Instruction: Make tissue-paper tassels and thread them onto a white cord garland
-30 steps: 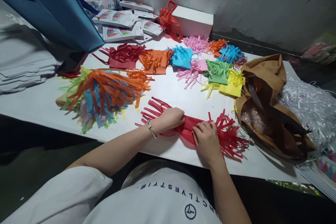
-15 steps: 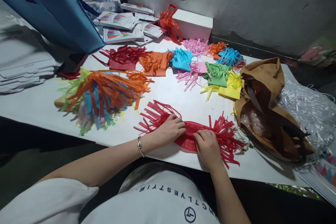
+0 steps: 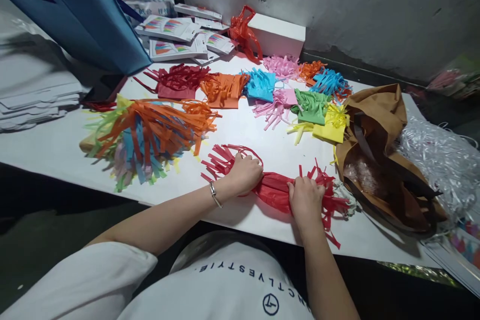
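A red tissue-paper tassel (image 3: 275, 191) with fringed strips at both ends lies across the near part of the white table. My left hand (image 3: 245, 174) is closed round its left side, where the fringe starts. On the right side, my right hand (image 3: 306, 199) grips the paper with curled fingers, thumb toward the middle. Between the hands the unfringed middle is gathered into lengthwise folds. A crumpled whitish bundle (image 3: 345, 197) touches the right fringe. Left of my hands lies a pile of orange, blue and green fringed paper (image 3: 157, 130).
Several folded fringed papers, including an orange one (image 3: 225, 91) and a green one (image 3: 310, 106), lie farther back. A brown bag (image 3: 375, 160) and clear plastic wrap (image 3: 442, 160) are at right. A blue bag (image 3: 82, 20), boxes (image 3: 178, 49) and white sheets (image 3: 33, 85) occupy the left.
My hands have moved apart, from the paper's middle toward its two fringed ends, and now grip it. The red middle section is bunched narrower.
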A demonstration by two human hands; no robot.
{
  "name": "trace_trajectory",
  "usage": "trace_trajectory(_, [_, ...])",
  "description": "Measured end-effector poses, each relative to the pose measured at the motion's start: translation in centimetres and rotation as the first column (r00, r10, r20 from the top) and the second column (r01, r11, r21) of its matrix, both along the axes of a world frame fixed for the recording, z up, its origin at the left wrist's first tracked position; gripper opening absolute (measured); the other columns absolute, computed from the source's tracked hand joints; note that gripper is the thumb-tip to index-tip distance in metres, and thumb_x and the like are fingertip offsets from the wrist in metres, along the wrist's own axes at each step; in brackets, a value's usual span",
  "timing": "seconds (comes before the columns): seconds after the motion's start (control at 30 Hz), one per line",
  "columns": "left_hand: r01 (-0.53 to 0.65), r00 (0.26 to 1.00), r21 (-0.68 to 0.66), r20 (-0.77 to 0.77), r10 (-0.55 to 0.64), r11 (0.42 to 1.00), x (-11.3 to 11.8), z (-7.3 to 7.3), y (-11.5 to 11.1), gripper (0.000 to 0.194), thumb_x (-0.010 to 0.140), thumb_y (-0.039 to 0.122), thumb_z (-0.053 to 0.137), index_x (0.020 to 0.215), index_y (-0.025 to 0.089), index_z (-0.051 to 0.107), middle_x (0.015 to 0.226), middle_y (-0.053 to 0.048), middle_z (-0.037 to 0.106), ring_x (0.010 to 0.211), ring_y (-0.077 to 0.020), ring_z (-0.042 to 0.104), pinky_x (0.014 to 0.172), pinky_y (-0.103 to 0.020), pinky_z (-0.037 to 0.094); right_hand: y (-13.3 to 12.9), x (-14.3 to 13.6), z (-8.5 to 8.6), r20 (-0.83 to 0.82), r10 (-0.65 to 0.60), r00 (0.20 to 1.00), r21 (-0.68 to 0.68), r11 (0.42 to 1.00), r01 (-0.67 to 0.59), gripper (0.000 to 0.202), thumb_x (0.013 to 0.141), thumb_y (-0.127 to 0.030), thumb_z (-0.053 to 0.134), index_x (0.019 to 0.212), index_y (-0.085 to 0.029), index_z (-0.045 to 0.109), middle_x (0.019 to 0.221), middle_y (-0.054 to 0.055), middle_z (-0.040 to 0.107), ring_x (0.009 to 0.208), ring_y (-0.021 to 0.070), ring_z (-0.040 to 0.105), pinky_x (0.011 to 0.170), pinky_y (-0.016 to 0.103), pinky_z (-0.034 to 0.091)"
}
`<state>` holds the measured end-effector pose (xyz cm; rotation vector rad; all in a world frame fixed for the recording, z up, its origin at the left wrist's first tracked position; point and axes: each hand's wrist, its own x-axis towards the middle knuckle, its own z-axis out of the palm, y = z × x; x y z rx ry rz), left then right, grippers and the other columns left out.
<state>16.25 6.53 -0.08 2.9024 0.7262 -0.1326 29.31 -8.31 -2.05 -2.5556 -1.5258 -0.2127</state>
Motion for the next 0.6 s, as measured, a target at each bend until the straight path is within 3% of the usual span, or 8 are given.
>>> trace_trajectory(0.1, [0.003, 1.000, -0.007, 0.002, -0.003, 1.000, -0.1, 0.2, 0.0, 0.025, 0.094, 0.023, 0.052, 0.083, 0.012, 0.071, 0.089, -0.016, 0.069, 0.088, -0.0299, 0.062, 0.083, -0.047, 0.036, 0.0, -0.2, 0.3, -0.015, 0.167, 0.986, 0.044, 0.985, -0.167, 0.012, 0.094, -0.021, 0.056, 0.098, -0.016, 0.066, 0.100, 0.012, 0.065, 0.097, 0.0262, 0.054, 0.091, 0.042, 0.032])
trace_trajectory(0.2, [-0.029, 0.999, 0.004, 0.017, 0.029, 1.000, -0.5, 0.3, -0.4, 0.022, 0.092, 0.029, 0.057, 0.089, 0.011, 0.070, 0.095, -0.017, 0.069, 0.093, -0.0322, 0.060, 0.085, -0.048, 0.036, -0.1, -0.6, 0.0, -0.052, 0.389, 0.920, 0.053, 0.921, -0.386, 0.015, 0.094, -0.014, 0.054, 0.093, -0.021, 0.068, 0.095, 0.005, 0.067, 0.091, 0.0199, 0.055, 0.090, 0.034, 0.035])
trace_trajectory(0.27, [-0.026, 0.996, 0.051, 0.090, 0.021, 0.998, -0.8, 0.2, -0.7, 0.023, 0.089, 0.034, 0.063, 0.098, 0.013, 0.067, 0.106, -0.017, 0.067, 0.100, -0.0332, 0.057, 0.090, -0.051, 0.033, -0.1, -0.7, -0.4, -0.058, 0.415, 0.908, 0.068, 0.909, -0.411, 0.020, 0.094, -0.011, 0.051, 0.087, -0.020, 0.068, 0.087, 0.004, 0.067, 0.086, 0.0190, 0.055, 0.088, 0.033, 0.036])
trace_trajectory(0.33, [0.065, 0.978, 0.124, 0.190, -0.088, 0.990, -1.2, -0.1, -1.1, 0.019, 0.090, 0.031, 0.062, 0.102, 0.017, 0.065, 0.113, -0.014, 0.065, 0.104, -0.0307, 0.054, 0.097, -0.052, 0.028, -0.2, -0.7, -0.6, -0.060, 0.406, 0.912, 0.095, 0.912, -0.400, 0.021, 0.096, -0.012, 0.049, 0.088, -0.018, 0.067, 0.087, 0.006, 0.066, 0.085, 0.0198, 0.055, 0.087, 0.034, 0.037])
trace_trajectory(0.43, [0.256, 0.922, 0.195, 0.246, -0.299, 0.947, -1.6, -0.8, -1.5, 0.012, 0.095, 0.019, 0.053, 0.092, 0.019, 0.065, 0.098, -0.007, 0.067, 0.096, -0.0241, 0.053, 0.099, -0.048, 0.026, -0.2, -0.9, -0.6, -0.063, 0.409, 0.910, 0.118, 0.909, -0.400, 0.015, 0.096, -0.018, 0.050, 0.097, -0.016, 0.066, 0.095, 0.008, 0.065, 0.089, 0.0216, 0.055, 0.088, 0.036, 0.037])
trace_trajectory(0.6, [0.373, 0.880, 0.169, 0.249, -0.405, 0.912, -2.2, -1.9, -1.3, 0.021, 0.096, 0.013, 0.050, 0.082, 0.018, 0.063, 0.078, -0.003, 0.064, 0.081, -0.0199, 0.050, 0.091, -0.040, 0.029, -0.6, -1.2, -1.0, -0.066, 0.462, 0.884, 0.109, 0.884, -0.454, 0.024, 0.096, -0.010, 0.045, 0.091, -0.018, 0.067, 0.088, 0.007, 0.063, 0.083, 0.0207, 0.052, 0.081, 0.033, 0.039])
